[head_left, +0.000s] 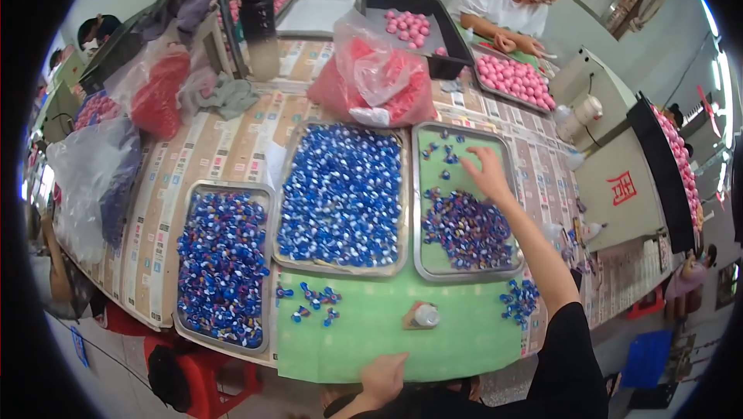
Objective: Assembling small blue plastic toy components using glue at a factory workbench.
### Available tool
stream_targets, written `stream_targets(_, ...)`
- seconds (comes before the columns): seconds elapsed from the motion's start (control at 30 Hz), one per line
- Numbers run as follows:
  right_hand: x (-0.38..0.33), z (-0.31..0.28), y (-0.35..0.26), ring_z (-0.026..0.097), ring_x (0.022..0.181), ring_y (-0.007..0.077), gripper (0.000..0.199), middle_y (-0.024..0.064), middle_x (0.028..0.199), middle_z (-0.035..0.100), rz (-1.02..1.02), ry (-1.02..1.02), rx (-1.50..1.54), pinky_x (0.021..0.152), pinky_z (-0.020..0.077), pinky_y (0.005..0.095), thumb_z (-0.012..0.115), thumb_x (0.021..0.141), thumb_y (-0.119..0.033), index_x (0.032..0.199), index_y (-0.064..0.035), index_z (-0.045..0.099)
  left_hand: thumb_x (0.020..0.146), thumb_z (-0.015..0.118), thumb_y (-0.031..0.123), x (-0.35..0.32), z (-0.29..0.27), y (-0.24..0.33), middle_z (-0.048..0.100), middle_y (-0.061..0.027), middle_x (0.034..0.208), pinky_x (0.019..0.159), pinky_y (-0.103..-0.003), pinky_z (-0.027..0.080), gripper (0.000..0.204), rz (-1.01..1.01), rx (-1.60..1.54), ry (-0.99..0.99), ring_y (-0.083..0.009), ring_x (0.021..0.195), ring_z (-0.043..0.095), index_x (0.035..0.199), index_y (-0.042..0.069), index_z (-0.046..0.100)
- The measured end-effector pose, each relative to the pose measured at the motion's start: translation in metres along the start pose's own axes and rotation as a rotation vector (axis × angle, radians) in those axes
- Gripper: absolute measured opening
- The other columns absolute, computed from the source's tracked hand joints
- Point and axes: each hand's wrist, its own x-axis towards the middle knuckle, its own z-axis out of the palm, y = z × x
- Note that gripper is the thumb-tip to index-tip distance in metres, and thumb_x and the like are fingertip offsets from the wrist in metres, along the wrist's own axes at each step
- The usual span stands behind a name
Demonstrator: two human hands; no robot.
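My right hand [489, 174] reaches over the right metal tray [418, 210], fingers apart and slightly curled, holding nothing I can see. Below it lies a heap of small blue and purplish-red pieces [468, 229]; a few blue pieces [450, 154] are scattered near the fingertips. At the front edge of the green cloth [464, 342], my left hand [385, 376] is closed, and what it may hold is hidden. A small bottle with a white cap [426, 315] stands on the cloth. Loose blue pieces [309, 299] lie to its left, and a small pile [520, 300] to its right.
Two more trays hold blue pieces, the middle tray [405, 210] and the left tray [271, 264]. Behind them sit a bag of red pieces [375, 82], a black bin [449, 17] and a tray of pink balls [515, 82]. A co-worker [503, 5] sits across the table.
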Motion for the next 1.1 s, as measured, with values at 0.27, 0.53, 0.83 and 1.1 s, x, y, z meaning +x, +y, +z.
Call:
stream_targets(0.27, 0.074, 0.072, 0.047, 0.057, 0.064, 0.019, 0.026, 0.0106, 0.073, 0.06, 0.109, -0.06, 0.265, 0.061, 0.0438, 0.0291, 0.054, 0.083, -0.024, 0.088, 0.0014, 0.058, 0.068, 0.055, -0.002, -0.004, 0.007, -0.001, 0.056, -0.0093, 0.064, 0.045, -0.035, 0.043, 0.025, 0.064, 0.075, -0.021, -0.0265, 0.052, 0.054, 0.089, 0.01, 0.06)
stream_targets(0.53, 0.021, 0.048, -0.025, 0.054, 0.071, 0.0306, 0.02, 0.015, 0.068, 0.056, -0.257, -0.283, 0.219, 0.066, 0.0429, 0.0385, 0.056, 0.073, -0.021, 0.071, -0.0014, 0.061, 0.066, 0.057, -0.001, -0.003, 0.011, -0.006, 0.056, -0.0049, 0.069, 0.049, -0.032, 0.044, 0.032, 0.09, 0.055, -0.025, -0.0227, 0.058, 0.055, 0.094, 0.012, 0.061)
stream_targets(0.83, -0.042, -0.016, -0.041, 0.053, 0.086, 0.0304, 0.023, 0.015, 0.09, 0.058, -0.225, -0.194, 0.148, 0.08, 0.0407, 0.0391, 0.057, 0.077, -0.025, 0.084, -0.0039, 0.062, 0.067, 0.058, -0.001, -0.002, 0.009, -0.004, 0.056, -0.0076, 0.069, 0.049, -0.033, 0.044, 0.028, 0.098, 0.077, -0.001, -0.0248, 0.058, 0.055, 0.093, 0.011, 0.06)
stream_targets(1.1, -0.023, -0.043, 0.043, 0.059, 0.076, 0.0369, 0.041, 0.0211, 0.079, 0.061, 0.391, -0.271, -0.421, 0.069, 0.0461, 0.0453, 0.053, 0.079, -0.039, 0.077, 0.0001, 0.062, 0.07, 0.055, -0.004, -0.002, 0.009, 0.004, 0.059, -0.0121, 0.073, 0.053, -0.034, 0.046, 0.023, 0.085, 0.077, -0.022, -0.0283, 0.062, 0.057, 0.091, 0.005, 0.059)
